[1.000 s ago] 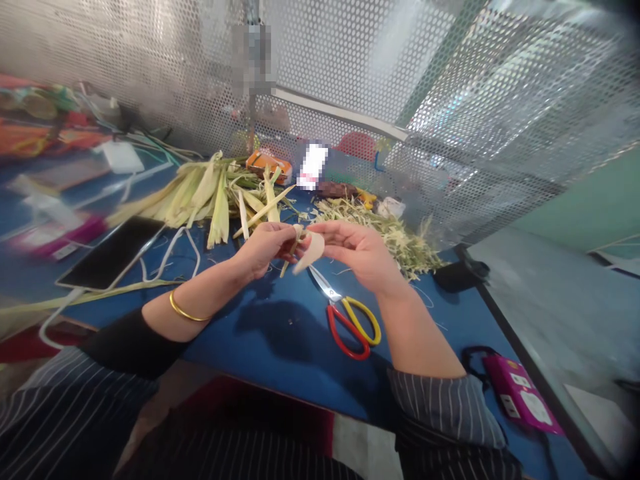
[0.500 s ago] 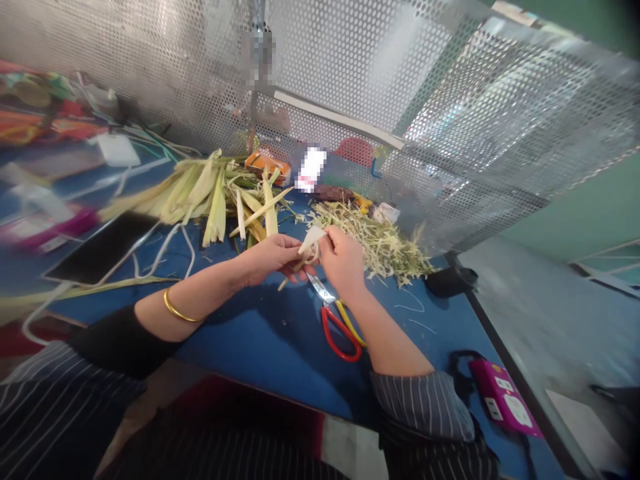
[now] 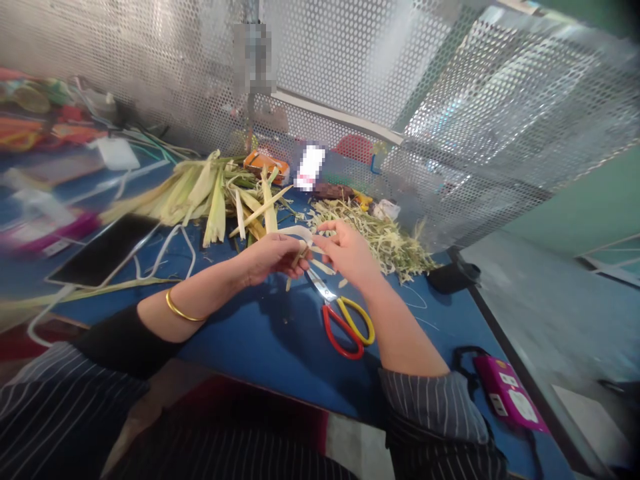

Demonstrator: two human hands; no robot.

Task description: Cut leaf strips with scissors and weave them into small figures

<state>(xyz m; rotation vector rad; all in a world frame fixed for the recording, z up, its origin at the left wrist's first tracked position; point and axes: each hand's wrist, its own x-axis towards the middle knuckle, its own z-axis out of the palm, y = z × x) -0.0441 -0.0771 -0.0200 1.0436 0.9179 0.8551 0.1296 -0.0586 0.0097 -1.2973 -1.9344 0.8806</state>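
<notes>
My left hand (image 3: 277, 258) pinches a small bundle of pale corn husk (image 3: 298, 231), with one broad strip curving up over the fingers. On the other side, my right hand (image 3: 350, 255) has its thumb and forefinger closed at that strip's right end; its other fingers are partly bent. Just below my hands, scissors (image 3: 327, 293) with one red and one yellow handle lie on the blue tabletop (image 3: 280, 353), blades pointing toward the left hand. Small husk scraps lie near the blades. The exact contact of the fingertips is partly hidden.
Whole husks (image 3: 200, 193) are piled at the back left, shredded husk (image 3: 385, 240) at the back right. A dark-screened phone (image 3: 105, 250) and white cable (image 3: 165, 250) lie left. A black cylinder (image 3: 455, 277) and magenta box (image 3: 510, 393) sit right. A perforated metal partition (image 3: 340, 60) stands behind.
The husk strip has turned from a pointed flap into a curve over my left hand. My right hand has shifted slightly, its fingers loosening. More of the scissors' yellow handle shows.
</notes>
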